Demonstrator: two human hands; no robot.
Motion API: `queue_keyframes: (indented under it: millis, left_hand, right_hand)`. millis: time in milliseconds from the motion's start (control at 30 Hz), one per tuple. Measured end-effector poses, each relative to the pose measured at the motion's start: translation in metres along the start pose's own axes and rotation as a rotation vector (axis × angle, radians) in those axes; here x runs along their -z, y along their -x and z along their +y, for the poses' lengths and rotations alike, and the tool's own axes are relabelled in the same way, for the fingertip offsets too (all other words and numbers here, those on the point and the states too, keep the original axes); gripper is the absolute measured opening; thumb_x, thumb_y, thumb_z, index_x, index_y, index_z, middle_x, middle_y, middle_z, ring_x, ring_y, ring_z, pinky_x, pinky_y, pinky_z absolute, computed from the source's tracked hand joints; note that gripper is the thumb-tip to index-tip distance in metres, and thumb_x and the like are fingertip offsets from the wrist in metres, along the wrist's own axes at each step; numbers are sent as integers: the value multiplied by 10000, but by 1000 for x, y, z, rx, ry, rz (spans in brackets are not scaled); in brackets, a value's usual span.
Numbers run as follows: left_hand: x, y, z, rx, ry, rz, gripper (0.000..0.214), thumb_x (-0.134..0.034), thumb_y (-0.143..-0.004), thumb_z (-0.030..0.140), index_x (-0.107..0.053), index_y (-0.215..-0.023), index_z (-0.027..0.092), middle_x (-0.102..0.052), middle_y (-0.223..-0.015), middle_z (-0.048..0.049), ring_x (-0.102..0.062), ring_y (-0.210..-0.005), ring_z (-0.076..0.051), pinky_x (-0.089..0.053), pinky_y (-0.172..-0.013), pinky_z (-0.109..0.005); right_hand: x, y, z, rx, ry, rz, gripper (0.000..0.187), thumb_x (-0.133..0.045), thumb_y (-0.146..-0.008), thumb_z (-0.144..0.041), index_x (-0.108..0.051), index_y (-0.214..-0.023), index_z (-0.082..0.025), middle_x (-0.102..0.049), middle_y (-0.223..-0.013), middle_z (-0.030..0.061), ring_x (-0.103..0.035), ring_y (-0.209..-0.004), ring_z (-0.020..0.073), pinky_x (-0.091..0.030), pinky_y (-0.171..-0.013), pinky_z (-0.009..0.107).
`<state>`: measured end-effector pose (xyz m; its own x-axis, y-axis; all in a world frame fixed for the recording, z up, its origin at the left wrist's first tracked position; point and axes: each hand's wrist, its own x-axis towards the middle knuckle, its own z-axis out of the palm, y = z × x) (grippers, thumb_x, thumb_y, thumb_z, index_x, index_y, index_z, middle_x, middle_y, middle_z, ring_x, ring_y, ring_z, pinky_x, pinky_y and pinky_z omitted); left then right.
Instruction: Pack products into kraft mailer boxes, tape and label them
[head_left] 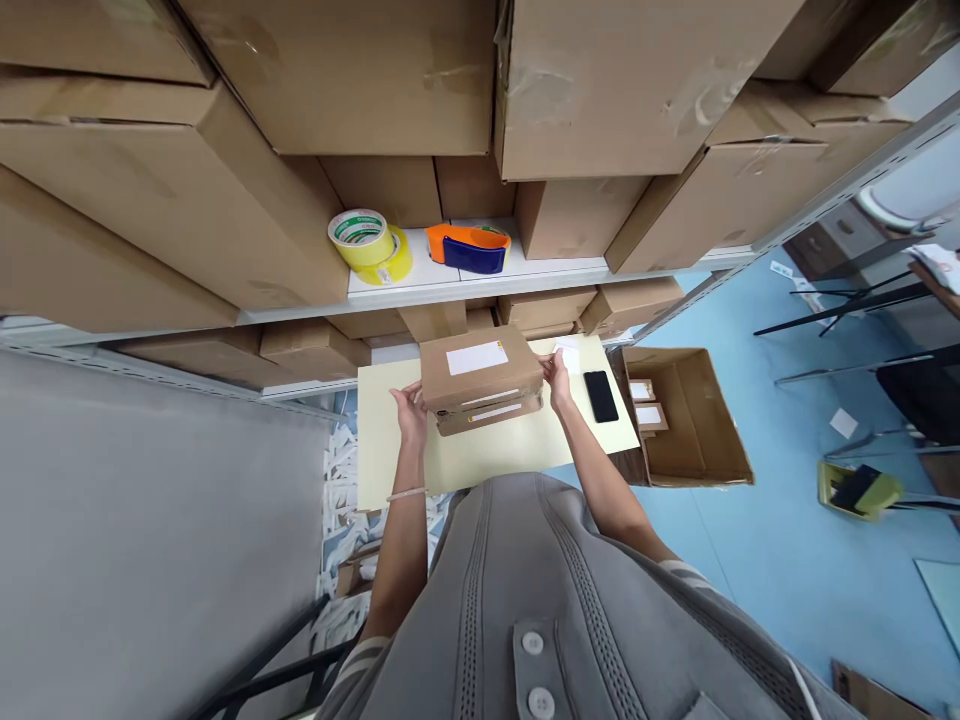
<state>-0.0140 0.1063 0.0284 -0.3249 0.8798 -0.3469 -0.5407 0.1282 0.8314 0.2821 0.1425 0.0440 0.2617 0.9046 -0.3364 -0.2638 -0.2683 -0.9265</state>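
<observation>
Bright, even light falls from overhead, with soft shadows under the white metal shelf point(480, 275) and beneath the stacked brown cardboard parcels point(481, 378). Mild glare whitens the window area at far right. Wide-angle distortion bends the edges strongly; corners look slightly soft, perhaps from the lens.

Yellow tape rolls point(369, 243), orange tape dispenser point(468, 247), black phone point(601, 396), seemingly face-down.

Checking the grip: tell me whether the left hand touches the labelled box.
Touching. The head view shows the left hand pressed against the labelled box's left end.
</observation>
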Motion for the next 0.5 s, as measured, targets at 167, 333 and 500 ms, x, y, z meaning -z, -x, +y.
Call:
queue_keyframes:
  millis: [167,333,500]
  left_hand:
    - [12,5,-7,36,-30,53,609,-396,-865,760,-656,-881,209,-721,-1016,-78,-673,-983,-216,-498,-759,-296]
    - [35,11,-30,178,-173,113,566,-436,-865,736,-647,-929,215,-714,-960,-87,-675,-978,-221,-492,-747,-300]
    - [42,8,-30,255,-256,141,470,-427,-929,633,-642,-949,215,-711,-1083,-103,-634,-1129,-226,-501,-849,-319]
  right_hand:
    - [-1,9,23,-36,16,45,569,-397,-811,-778,-588,-767,-245,-737,-862,75,-675,-987,268,-508,-851,377]
    - [6,21,53,-58,195,85,452,-461,-810,-699,-566,-803,-259,-708,-885,33,-642,-944,226,-500,-798,339]
    - [7,15,60,-88,232,76,409,-513,-805,-654,-581,-825,-251,-706,-919,24,-614,-1007,222,-489,-856,326]
